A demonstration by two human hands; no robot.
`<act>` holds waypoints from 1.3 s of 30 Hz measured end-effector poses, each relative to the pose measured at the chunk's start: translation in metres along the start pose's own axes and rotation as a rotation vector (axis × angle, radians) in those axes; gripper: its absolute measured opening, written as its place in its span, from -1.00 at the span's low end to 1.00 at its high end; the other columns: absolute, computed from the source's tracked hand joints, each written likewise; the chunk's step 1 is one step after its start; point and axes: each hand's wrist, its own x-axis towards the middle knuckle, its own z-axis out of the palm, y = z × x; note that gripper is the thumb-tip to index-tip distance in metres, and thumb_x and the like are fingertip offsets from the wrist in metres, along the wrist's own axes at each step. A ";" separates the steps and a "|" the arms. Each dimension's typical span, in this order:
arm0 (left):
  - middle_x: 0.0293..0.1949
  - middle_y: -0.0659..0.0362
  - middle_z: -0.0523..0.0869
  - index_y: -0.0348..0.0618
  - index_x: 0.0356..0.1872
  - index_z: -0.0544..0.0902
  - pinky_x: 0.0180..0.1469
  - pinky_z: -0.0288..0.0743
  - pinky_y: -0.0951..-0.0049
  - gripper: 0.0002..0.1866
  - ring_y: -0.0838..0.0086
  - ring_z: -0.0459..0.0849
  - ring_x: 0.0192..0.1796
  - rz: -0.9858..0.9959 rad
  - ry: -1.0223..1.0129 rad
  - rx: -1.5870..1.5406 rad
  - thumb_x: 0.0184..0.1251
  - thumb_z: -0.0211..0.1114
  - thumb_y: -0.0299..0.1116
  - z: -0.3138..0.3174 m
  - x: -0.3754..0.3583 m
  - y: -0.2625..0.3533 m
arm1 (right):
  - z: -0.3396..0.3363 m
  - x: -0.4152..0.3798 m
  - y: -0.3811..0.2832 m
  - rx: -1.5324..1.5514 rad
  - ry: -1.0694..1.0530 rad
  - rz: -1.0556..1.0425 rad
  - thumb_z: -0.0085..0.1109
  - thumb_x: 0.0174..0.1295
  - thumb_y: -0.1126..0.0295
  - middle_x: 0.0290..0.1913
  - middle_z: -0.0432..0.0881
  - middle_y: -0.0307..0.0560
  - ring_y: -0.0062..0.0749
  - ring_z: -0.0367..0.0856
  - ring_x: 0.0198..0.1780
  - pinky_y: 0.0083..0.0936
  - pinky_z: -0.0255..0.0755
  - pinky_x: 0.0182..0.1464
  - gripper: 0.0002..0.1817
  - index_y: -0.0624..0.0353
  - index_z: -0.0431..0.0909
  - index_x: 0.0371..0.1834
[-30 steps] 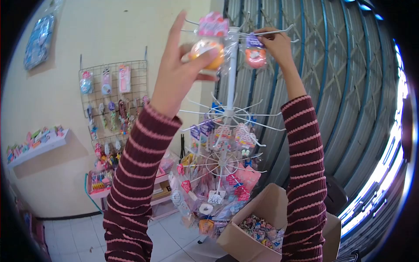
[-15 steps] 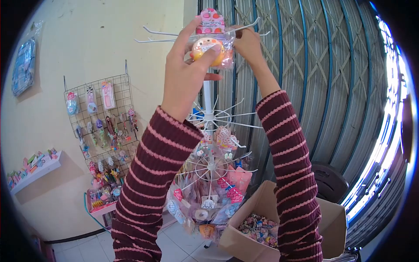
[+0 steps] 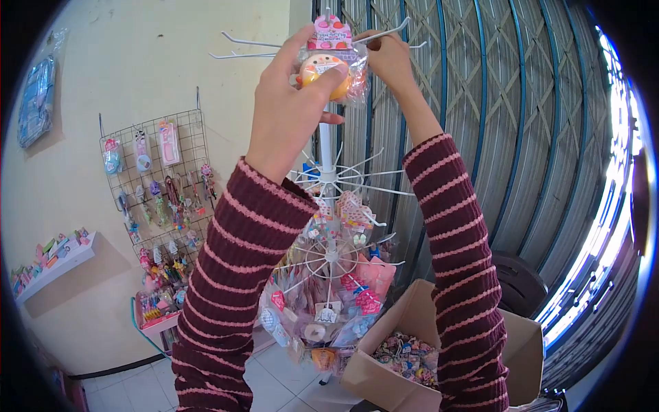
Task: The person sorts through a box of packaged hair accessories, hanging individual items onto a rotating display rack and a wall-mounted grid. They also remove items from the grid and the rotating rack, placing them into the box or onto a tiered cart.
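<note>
High up in front of me, my left hand (image 3: 292, 89) grips a clear plastic packet (image 3: 360, 72) by its side, thumb across the front. Inside shows a round orange-and-cream toy with a small face (image 3: 318, 66). A pink header card with strawberries (image 3: 331, 33) tops the packet. My right hand (image 3: 390, 60) is behind and right of the packet, beside a white hook arm (image 3: 384, 33) of the display rack (image 3: 327, 147). Its fingers are curled in, their tips partly hidden, so what they pinch cannot be made out.
Lower tiers of the rack carry several bagged trinkets (image 3: 329, 312). A cardboard box (image 3: 391, 384) of small items stands at lower right. On the left wall hang a wire grid (image 3: 152, 172) with goods and a white shelf (image 3: 58, 268). Behind the rack is a metal folding gate (image 3: 473, 137).
The packet and header card have shifted slightly upward in view, with both hands still beside them. The view has tilted a little; the grips look the same.
</note>
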 end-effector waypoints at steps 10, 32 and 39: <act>-0.35 0.09 0.50 0.03 0.10 0.27 -0.58 0.51 0.55 -0.46 0.48 0.56 -0.37 0.033 0.063 0.244 0.00 0.17 -0.38 0.000 0.037 -0.072 | -0.010 -0.020 0.003 0.134 -0.015 -0.025 0.10 -0.24 0.38 -0.39 0.55 0.02 -0.23 0.53 -0.39 -0.45 0.39 -0.27 -0.68 0.25 0.49 -0.32; -0.21 0.07 0.37 -0.20 -0.11 0.33 -0.13 0.22 0.14 -0.62 0.27 0.35 -0.30 0.354 0.634 -0.582 0.15 -0.18 -0.17 0.229 -0.241 -0.101 | -0.397 -0.338 0.066 0.379 -1.093 0.788 0.13 -0.07 0.40 -0.24 0.53 -0.02 -0.36 0.54 -0.27 -0.53 0.41 -0.16 -0.64 0.27 0.42 -0.16; -0.30 0.06 0.48 -0.24 -0.12 0.30 -0.33 0.41 0.40 -0.67 0.36 0.50 -0.30 -0.545 -0.795 0.138 0.09 0.05 -0.35 0.361 -0.388 -0.221 | -0.397 -0.453 0.131 0.356 -1.079 1.072 0.11 -0.09 0.36 -0.29 0.55 0.01 -0.34 0.55 -0.28 -0.55 0.39 -0.19 -0.72 0.23 0.49 -0.28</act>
